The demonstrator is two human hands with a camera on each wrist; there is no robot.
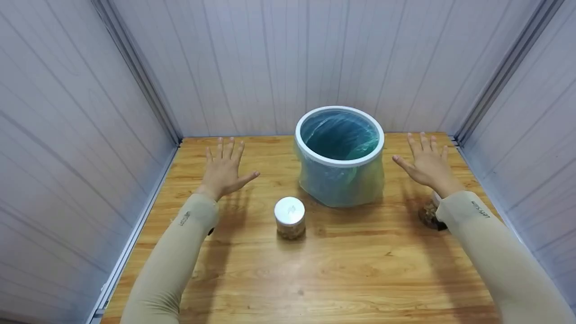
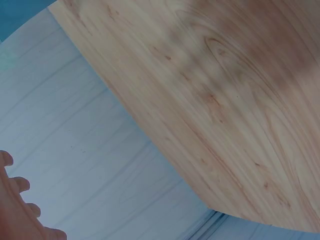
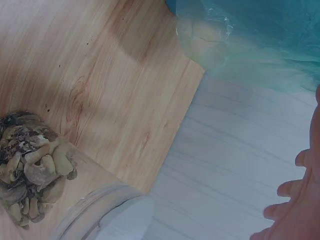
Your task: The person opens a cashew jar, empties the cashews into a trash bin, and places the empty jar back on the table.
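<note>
Both hands are held up over the wooden table with their fingers spread, and neither holds anything. The left hand (image 1: 223,173) is left of a clear jar (image 1: 290,218) with a white lid and brownish contents. On the other side, the right hand (image 1: 428,164) is to the right of a white-rimmed bin (image 1: 339,180) lined with a thin bluish-green plastic bag. A second jar (image 1: 429,213) stands partly hidden behind the right sleeve; the right wrist view shows dried pieces (image 3: 37,167) inside it, cashew-like and dark, under its white lid (image 3: 125,220).
Pale panelled walls (image 1: 279,67) enclose the table (image 1: 324,279) at the back and on both sides. Metal strips run up the two back corners. The bin stands near the table's back edge, close to the rear wall.
</note>
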